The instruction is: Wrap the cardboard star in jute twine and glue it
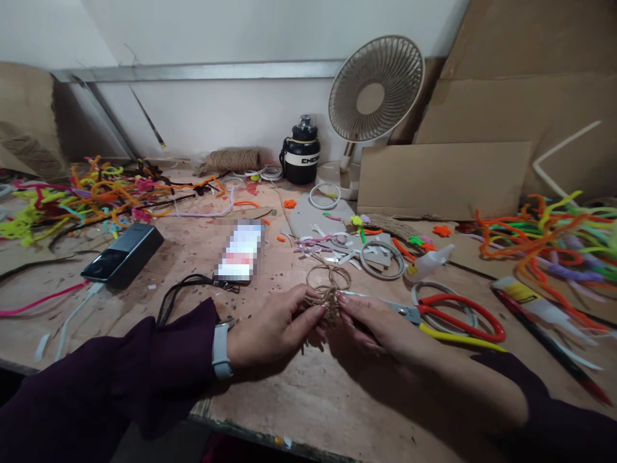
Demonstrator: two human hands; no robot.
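A bundle of brown jute twine (pixel 330 307) is pinched between both hands above the near middle of the table. My left hand (pixel 277 321) has its thumb and fingers closed on the left side of it. From the right, my right hand (pixel 376 321) grips the same twine with thumb and fingertips. Loose loops of the twine stand up beyond the fingertips. Scissors with red handles (pixel 460 315) lie just past my right hand, their blades partly hidden behind it. The part of the twine inside the fingers is hidden.
A phone (pixel 238 251) and a dark power bank (pixel 123 257) lie to the left. Colourful pipe cleaners (pixel 91 193) heap on the left, more (pixel 544 238) on the right. A glue bottle (pixel 429 262), white rings (pixel 382 260), a fan (pixel 376 96) and a black bottle (pixel 301 154) stand or lie beyond.
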